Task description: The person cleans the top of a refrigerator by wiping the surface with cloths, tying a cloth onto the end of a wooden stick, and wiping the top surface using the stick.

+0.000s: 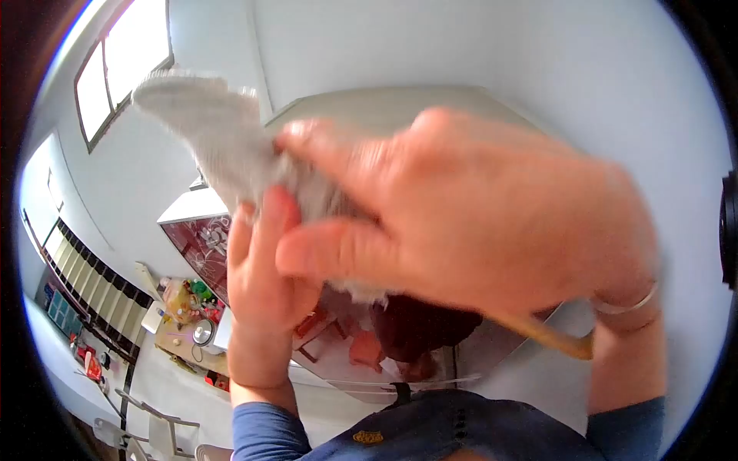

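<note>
A greyish-white cloth [223,134] is held up in front of me, its loose upper end reaching toward the upper left. My left hand [265,288] is under it, with the fingers closed against its lower part. From the right, my right hand [492,215] reaches across, thumb and forefinger on either side of the cloth; these fingers are smeared by motion. Below my right wrist, a light wooden stick [538,334] slants down to the right. My right hand hides its other end, so I cannot tell whether it joins the cloth.
A cabinet with a dark red floral panel [204,242] stands beyond my left hand. Farther left, a wooden table [181,342] carries a metal pot [204,332] and several bags. A white chair [161,430] is at lower left. White walls [584,92] rise behind and to the right.
</note>
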The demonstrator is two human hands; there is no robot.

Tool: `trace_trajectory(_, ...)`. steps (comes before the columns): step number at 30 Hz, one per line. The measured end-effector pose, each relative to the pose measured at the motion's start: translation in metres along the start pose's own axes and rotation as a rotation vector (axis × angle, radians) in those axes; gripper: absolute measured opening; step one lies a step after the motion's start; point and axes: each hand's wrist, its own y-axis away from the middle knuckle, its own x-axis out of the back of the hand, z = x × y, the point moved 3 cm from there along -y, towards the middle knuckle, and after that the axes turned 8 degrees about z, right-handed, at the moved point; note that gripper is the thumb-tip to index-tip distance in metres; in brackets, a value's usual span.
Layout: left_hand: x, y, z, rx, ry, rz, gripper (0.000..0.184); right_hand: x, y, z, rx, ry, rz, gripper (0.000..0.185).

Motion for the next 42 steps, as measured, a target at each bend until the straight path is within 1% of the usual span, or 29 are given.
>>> trace_trajectory(2,-0.011,-0.022,0.009,0.115,0.629,-0.113,0.046,0.013,-0.010,0.014,0.323,0.159,-0.007,0.052)
trace_trajectory(3,-0.023,-0.032,0.014,0.402,1.384,-0.175,0.045,0.020,-0.016,0.013,0.189,0.003,-0.101,0.051)
trace_trajectory(4,-0.028,-0.045,0.020,0.398,1.389,-0.171,0.045,0.028,-0.022,0.013,0.039,-0.155,-0.176,0.050)
trace_trajectory(5,-0.033,-0.058,0.028,0.327,1.339,-0.251,0.042,0.035,-0.027,0.013,-0.116,-0.295,-0.227,0.049)
trace_trajectory(6,-0.036,-0.070,0.031,0.257,1.283,-0.329,0.041,0.040,-0.037,0.011,-0.400,-0.184,-0.408,0.049)
trace_trajectory(7,-0.039,-0.082,0.029,0.254,1.281,-0.320,0.041,0.042,-0.038,0.019,-0.541,-0.130,-0.495,0.050)
trace_trajectory(8,-0.041,-0.094,0.027,0.182,1.154,-0.298,0.040,0.045,-0.039,0.026,-0.676,-0.066,-0.587,0.051)
trace_trajectory(9,-0.042,-0.103,0.025,0.111,1.026,-0.276,0.040,0.047,-0.034,0.039,-0.637,-0.139,-0.580,0.058)
trace_trajectory(11,-0.047,-0.114,0.026,0.118,1.050,-0.251,0.041,0.052,-0.028,0.056,-0.589,-0.208,-0.577,0.066)
trace_trajectory(13,-0.050,-0.119,0.033,0.102,1.176,-0.314,0.034,0.050,-0.027,0.064,-0.540,-0.318,-0.521,0.068)
trace_trajectory(14,-0.051,-0.121,0.034,0.214,1.166,-0.248,0.033,0.048,-0.027,0.068,-0.523,-0.376,-0.492,0.069)
trace_trajectory(15,-0.050,-0.127,0.027,0.211,1.158,-0.241,0.033,0.045,-0.026,0.072,-0.505,-0.434,-0.464,0.071)
trace_trajectory(16,-0.054,-0.136,0.021,0.144,1.066,-0.459,0.037,0.045,-0.025,0.090,-0.511,-0.228,-0.220,0.057)
trace_trajectory(17,-0.055,-0.143,0.013,0.074,0.965,-0.674,0.042,0.050,-0.025,0.102,-0.510,-0.023,0.027,0.046)
trace_trajectory(18,-0.048,-0.145,0.005,0.217,0.751,-0.808,0.040,0.054,-0.028,0.104,-0.526,0.122,-0.011,0.041)
trace_trajectory(19,-0.034,-0.143,0.010,0.212,0.748,-0.803,0.040,0.054,-0.030,0.118,-0.519,0.123,-0.009,0.041)
trace_trajectory(21,-0.008,-0.135,0.007,-0.057,-0.250,-0.869,0.038,0.050,-0.030,0.150,0.013,0.177,-0.026,0.039)
trace_trajectory(22,0.008,-0.137,-0.004,-0.074,-0.313,-0.814,0.039,0.048,-0.028,0.159,0.015,0.172,-0.024,0.039)
trace_trajectory(23,0.023,-0.138,-0.019,-0.089,-0.373,-0.758,0.040,0.045,-0.026,0.173,-0.138,0.252,-0.093,0.037)
trace_trajectory(24,0.035,-0.137,-0.029,-0.126,-0.476,-0.647,0.041,0.042,-0.024,0.185,-0.290,0.335,-0.161,0.037)
trace_trajectory(26,0.053,-0.130,-0.047,-0.206,-0.663,-0.432,0.042,0.033,-0.022,0.213,-0.403,0.494,-0.287,0.039)
trace_trajectory(27,0.057,-0.125,-0.053,-0.212,-0.701,-0.407,0.042,0.030,-0.023,0.222,-0.401,0.498,-0.282,0.039)
trace_trajectory(29,0.057,-0.117,-0.061,-0.002,-0.648,-0.529,0.041,0.017,-0.017,0.242,-0.579,0.498,-0.413,0.040)
trace_trajectory(31,0.059,-0.109,-0.067,-0.188,-0.621,-0.540,0.040,0.005,-0.009,0.267,-0.642,0.549,-0.444,0.040)
trace_trajectory(32,0.062,-0.107,-0.066,-0.137,-0.601,-0.516,0.039,0.003,-0.006,0.279,-0.696,0.597,-0.476,0.040)
trace_trajectory(33,0.060,-0.106,-0.059,-0.141,-0.602,-0.521,0.039,0.001,-0.003,0.287,-0.714,0.616,-0.473,0.040)
trace_trajectory(36,0.057,-0.104,-0.057,-0.275,-0.580,-0.534,0.037,-0.011,0.019,0.314,-0.801,0.591,-0.519,0.041)
trace_trajectory(38,0.058,-0.101,-0.057,-0.270,-0.576,-0.481,0.036,-0.019,0.035,0.341,-0.818,0.630,-0.379,0.042)
trace_trajectory(42,0.056,-0.100,-0.061,-0.290,-0.555,-0.400,0.032,-0.027,0.025,0.353,-0.966,0.656,-0.407,0.043)
